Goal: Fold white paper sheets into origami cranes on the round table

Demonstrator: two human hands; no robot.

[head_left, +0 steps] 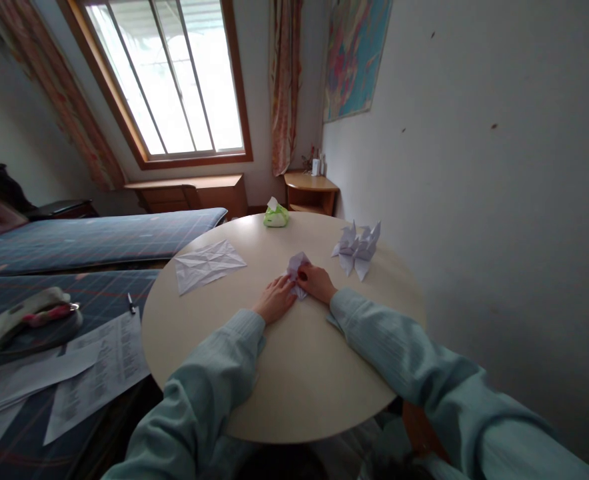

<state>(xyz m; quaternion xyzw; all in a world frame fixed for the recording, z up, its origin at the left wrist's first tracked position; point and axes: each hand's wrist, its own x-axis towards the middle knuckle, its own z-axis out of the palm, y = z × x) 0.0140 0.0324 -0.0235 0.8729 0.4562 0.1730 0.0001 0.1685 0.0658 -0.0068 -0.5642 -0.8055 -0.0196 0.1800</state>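
Observation:
A small piece of white folded paper (298, 261) stands partly raised near the middle of the round table, between my two hands. My right hand (317, 283) pinches its right side with thumb and fingers. At its lower left edge, my left hand (276, 299) rests low on the table, its fingertips holding the paper. Fingers cover part of the folds, so the exact shape is hard to make out. To the right stands a group of white origami pieces (357, 250) with pointed tips. A flat, creased white sheet (210, 264) lies to the left.
At the far edge of the round table (274, 393) sits a green tissue pack (276, 215). A bed (99, 233) borders the table on the left, with printed papers (102, 370), a pen (131, 304) and a pouch-like item (24, 319) on it. A wall rises on the right.

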